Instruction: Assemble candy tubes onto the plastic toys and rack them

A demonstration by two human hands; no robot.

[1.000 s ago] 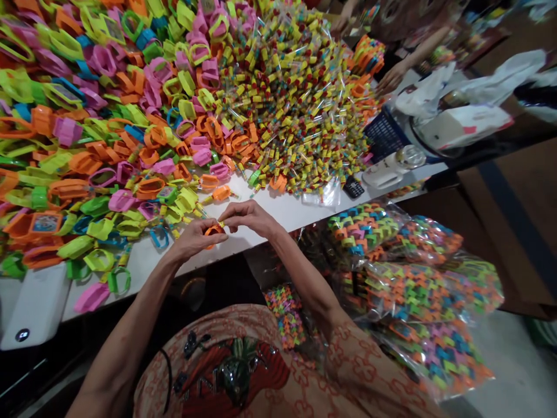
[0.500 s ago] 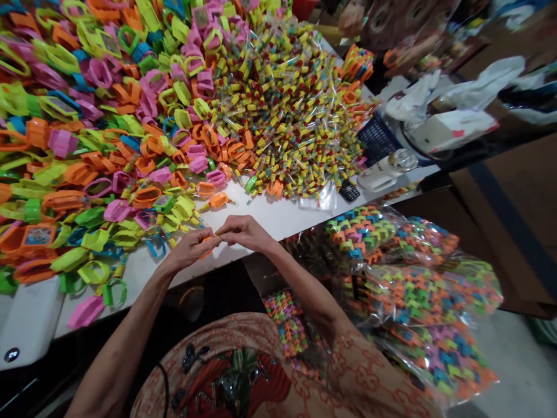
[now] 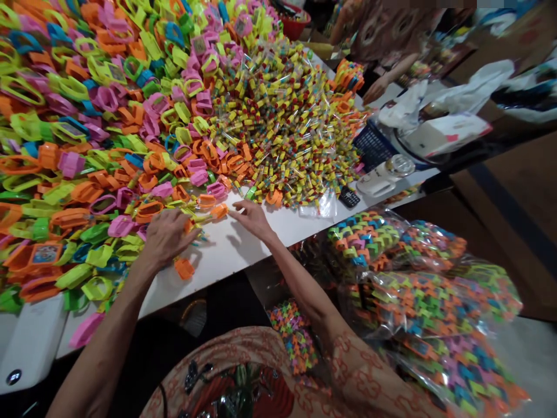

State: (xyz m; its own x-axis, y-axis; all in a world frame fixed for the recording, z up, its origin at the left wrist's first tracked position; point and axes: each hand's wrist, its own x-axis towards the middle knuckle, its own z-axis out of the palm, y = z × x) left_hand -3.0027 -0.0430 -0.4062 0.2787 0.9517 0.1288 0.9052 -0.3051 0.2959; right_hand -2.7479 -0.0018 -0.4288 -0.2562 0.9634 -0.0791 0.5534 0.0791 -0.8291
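Note:
My left hand (image 3: 167, 237) is over the near edge of a heap of toy watches (image 3: 122, 225), palm down, thumb held apart from the fingers. Its fingertips are partly hidden among yellow and orange pieces. Just below it, an orange toy watch piece (image 3: 184, 268) lies on the white table (image 3: 226, 252). My right hand (image 3: 253, 220) hovers over the table with thumb and index finger apart. Its fingertips are close beside another orange toy watch (image 3: 219, 212); whether they touch it, I cannot tell. Beyond rises a pile of small clear tubes with yellow and red parts (image 3: 287, 128).
A white box-like device (image 3: 32, 342) lies at the left table edge. A calculator (image 3: 348, 197), a white bottle (image 3: 383, 177) and a blue basket (image 3: 373, 142) stand to the right. Filled plastic bags (image 3: 426, 302) lie below. Another person's arm (image 3: 389, 78) is across the table.
My hands were together, pinching a small piece over the table edge; now they are apart. The left has moved to the heap, the right forward, and an orange piece lies on the table.

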